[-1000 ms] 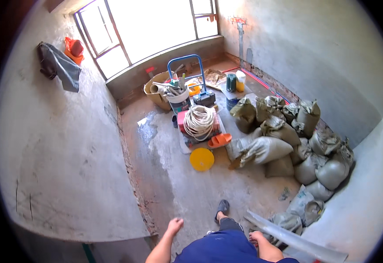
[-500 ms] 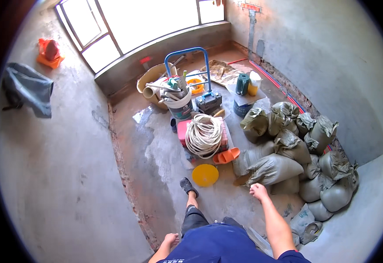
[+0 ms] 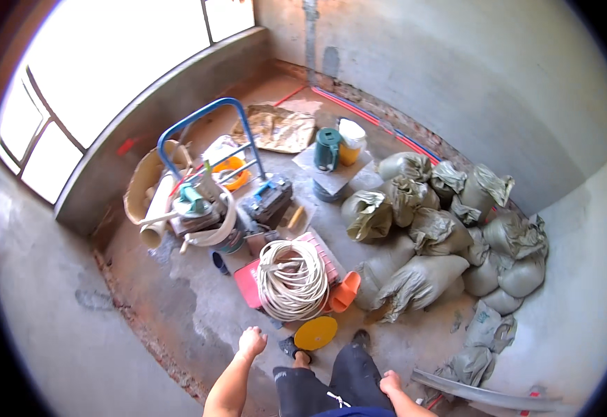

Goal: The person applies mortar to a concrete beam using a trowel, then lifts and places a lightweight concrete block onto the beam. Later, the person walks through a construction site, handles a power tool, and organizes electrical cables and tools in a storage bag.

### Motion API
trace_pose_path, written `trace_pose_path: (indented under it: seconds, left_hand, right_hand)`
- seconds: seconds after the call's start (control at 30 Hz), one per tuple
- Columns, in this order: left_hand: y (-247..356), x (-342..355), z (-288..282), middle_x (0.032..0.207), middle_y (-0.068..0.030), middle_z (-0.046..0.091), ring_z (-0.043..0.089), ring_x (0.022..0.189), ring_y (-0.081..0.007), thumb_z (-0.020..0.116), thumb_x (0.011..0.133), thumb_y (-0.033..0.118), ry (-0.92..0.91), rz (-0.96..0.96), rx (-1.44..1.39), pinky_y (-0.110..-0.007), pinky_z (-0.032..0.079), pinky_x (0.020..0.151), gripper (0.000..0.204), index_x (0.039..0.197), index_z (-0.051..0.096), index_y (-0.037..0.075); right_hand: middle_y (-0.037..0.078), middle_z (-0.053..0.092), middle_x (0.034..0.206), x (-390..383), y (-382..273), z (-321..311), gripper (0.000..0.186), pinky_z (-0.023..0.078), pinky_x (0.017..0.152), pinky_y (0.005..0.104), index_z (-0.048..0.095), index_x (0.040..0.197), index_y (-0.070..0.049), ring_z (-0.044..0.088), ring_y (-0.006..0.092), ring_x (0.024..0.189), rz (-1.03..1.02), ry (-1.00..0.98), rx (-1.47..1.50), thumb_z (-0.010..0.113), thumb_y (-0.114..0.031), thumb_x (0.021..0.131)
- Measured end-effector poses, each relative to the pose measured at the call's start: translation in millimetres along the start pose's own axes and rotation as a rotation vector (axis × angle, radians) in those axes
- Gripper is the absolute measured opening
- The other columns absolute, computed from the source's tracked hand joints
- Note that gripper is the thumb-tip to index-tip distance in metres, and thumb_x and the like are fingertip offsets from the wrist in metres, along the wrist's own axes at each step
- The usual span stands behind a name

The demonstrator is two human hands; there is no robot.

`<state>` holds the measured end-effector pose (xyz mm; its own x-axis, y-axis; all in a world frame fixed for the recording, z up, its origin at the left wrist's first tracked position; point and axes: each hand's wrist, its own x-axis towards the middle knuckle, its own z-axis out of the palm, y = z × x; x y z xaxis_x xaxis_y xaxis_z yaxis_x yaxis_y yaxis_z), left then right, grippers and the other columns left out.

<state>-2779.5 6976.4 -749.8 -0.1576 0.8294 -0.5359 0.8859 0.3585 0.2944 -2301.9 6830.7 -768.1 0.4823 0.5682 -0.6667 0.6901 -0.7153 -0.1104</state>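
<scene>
My left hand (image 3: 252, 341) swings forward, fingers curled with nothing in them. It is nearest to a coil of white cable (image 3: 292, 281), which lies on a red toolbox (image 3: 248, 283) at the near end of a blue-handled hand truck (image 3: 249, 132). A round yellow disc (image 3: 316, 333) is just ahead of my feet, below an orange slipper (image 3: 345, 292). By my right thigh hangs my right hand (image 3: 391, 382), its fingers curled and apparently empty. Neither hand touches any of these things.
Several filled sacks (image 3: 425, 278) are heaped on the right along the wall. A bucket of tools (image 3: 228, 233) and a black toolbox (image 3: 267, 198) stand further off. A green jug (image 3: 327, 149) sits on a board. Long metal strips (image 3: 484, 395) lie at the near right.
I have stepped closer to the hand truck, and my view has turned right. My left hand has swung forward while my right hand has dropped back beside my leg.
</scene>
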Motion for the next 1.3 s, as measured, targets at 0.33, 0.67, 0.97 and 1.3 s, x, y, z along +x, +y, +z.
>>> trace_pose_path:
  seconds: [0.33,0.67,0.97,1.3]
  left_hand:
    - [149,125,8,0.121,-0.0209,0.050,0.043,0.119,-0.0369,0.069,0.073,0.025,0.265,0.369,-0.104,-0.045,0.032,0.104,0.049,0.111,0.054,-0.002]
    - [209,192,77,0.134,-0.0252,0.036,0.031,0.129,-0.0420,0.072,0.067,0.020,0.360,0.257,0.005,-0.051,0.023,0.108,0.079,0.132,0.036,-0.006]
    - [242,253,128,0.146,-0.0282,0.020,0.016,0.138,-0.0435,0.073,0.068,0.028,0.298,0.215,0.140,-0.056,0.009,0.111,0.091,0.143,0.028,0.004]
    - [251,288,140,0.152,-0.0158,0.019,0.013,0.141,-0.0375,0.066,0.070,0.030,0.317,0.396,0.532,-0.059,0.006,0.110,0.080,0.142,0.035,0.013]
  right_hand:
    - [0.019,0.056,0.074,154,-202,42,0.025,0.045,0.064,0.0444,0.049,0.082,-0.003,0.054,0.0352,0.069,-0.362,-0.057,0.160,0.061,-0.025,0.079]
    - [0.024,0.059,0.111,289,-368,37,0.054,0.045,0.089,0.0435,0.049,0.117,0.001,0.056,0.0384,0.106,-0.493,-0.227,0.227,0.058,-0.039,0.083]
    - [0.023,0.051,0.127,308,-365,71,0.064,0.043,0.094,0.0357,0.037,0.134,0.004,0.052,0.0298,0.115,-0.204,-0.514,0.923,0.059,-0.034,0.088]
    - [0.013,0.054,0.125,316,-341,66,0.046,0.038,0.098,0.0289,0.047,0.128,0.004,0.049,0.0193,0.116,-0.143,-0.550,0.996,0.050,-0.028,0.095]
